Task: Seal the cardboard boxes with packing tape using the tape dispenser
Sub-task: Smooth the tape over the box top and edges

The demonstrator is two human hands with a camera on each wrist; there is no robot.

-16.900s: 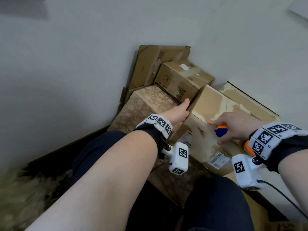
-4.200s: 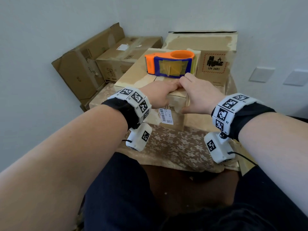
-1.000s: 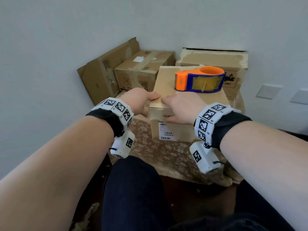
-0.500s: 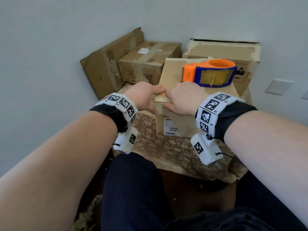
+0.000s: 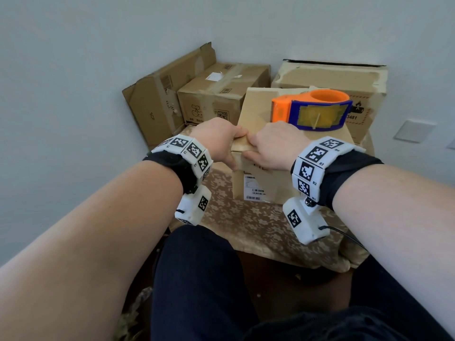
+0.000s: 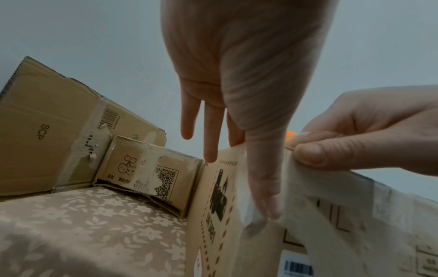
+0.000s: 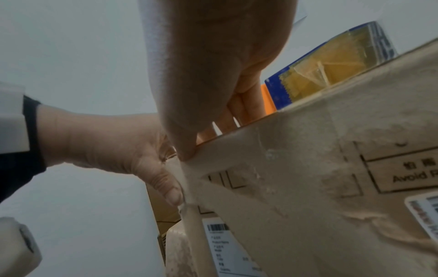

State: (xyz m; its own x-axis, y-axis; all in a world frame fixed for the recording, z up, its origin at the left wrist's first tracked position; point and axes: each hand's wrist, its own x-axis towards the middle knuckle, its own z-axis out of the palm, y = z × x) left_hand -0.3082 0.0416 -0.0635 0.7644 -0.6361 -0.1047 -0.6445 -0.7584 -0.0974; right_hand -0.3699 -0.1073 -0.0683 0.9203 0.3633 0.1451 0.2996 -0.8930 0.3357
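Observation:
A small cardboard box [image 5: 268, 185] stands on a floral cloth, with pale tape [image 6: 251, 211] folded over its near left corner. The orange and blue tape dispenser [image 5: 312, 110] lies on the box's top, held by no hand. My left hand [image 5: 229, 146] is at the corner, its thumb [image 6: 265, 187] pressing the tape down the front face and its other fingers straight. My right hand [image 5: 256, 147] pinches the near top edge beside it, with the thumb [image 7: 182, 148] on the front and curled fingers on top. The tape dispenser [image 7: 331, 69] shows just behind those fingers.
Behind stand a leaning worn box [image 5: 157, 104], a taped box with a cherry print [image 5: 221, 92] and a larger box with a hazard label [image 5: 344, 77], all in the wall corner. The floral cloth [image 5: 246, 217] covers a low surface. My legs are below it.
Long ago my right hand held the dispenser; now it rests on the box. Over the last second both hands have stayed together at the near top edge, barely shifting.

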